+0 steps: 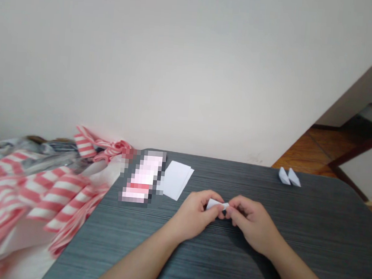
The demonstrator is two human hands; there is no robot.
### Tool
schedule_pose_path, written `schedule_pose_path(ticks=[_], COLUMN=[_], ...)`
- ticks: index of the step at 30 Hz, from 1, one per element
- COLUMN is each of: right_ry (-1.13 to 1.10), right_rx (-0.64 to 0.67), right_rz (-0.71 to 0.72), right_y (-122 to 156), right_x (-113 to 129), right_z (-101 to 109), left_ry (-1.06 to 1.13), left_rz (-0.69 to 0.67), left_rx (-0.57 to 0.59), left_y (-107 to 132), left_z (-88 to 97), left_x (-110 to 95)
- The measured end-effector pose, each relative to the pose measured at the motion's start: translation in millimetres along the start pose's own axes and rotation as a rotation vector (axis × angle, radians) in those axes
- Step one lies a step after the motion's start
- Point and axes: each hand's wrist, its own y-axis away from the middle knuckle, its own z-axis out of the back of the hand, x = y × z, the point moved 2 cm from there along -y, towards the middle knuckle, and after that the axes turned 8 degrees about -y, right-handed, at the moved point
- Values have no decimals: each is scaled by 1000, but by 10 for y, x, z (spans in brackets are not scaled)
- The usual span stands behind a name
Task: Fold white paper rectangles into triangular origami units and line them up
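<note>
Being pinched by left hand (195, 212) and right hand (250, 221), a paper piece (215, 204) is held mid-fold over the surface (310, 237); two folded pieces (288, 176) are judged finished at two o'clock, blank sheets (176, 180) unused at eleven.

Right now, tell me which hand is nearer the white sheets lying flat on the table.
Left. The left hand lies just below and right of the white sheets; the right hand is farther right, past the folded paper both hands pinch.
</note>
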Motion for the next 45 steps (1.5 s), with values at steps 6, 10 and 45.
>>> schedule_pose_path(ticks=[6, 10, 45], right_ry=[-16, -36, 100], right_rx=[-18, -42, 56], right_rz=[5, 29, 325], right_y=[-1, -14, -4], right_x=[-60, -111, 41], right_z=[-27, -34, 4], left_ry=[-27, -45, 103], left_rz=[-15, -8, 61], left_rx=[43, 49, 34], left_y=[7, 13, -12], left_z=[9, 19, -15], left_x=[6, 2, 47])
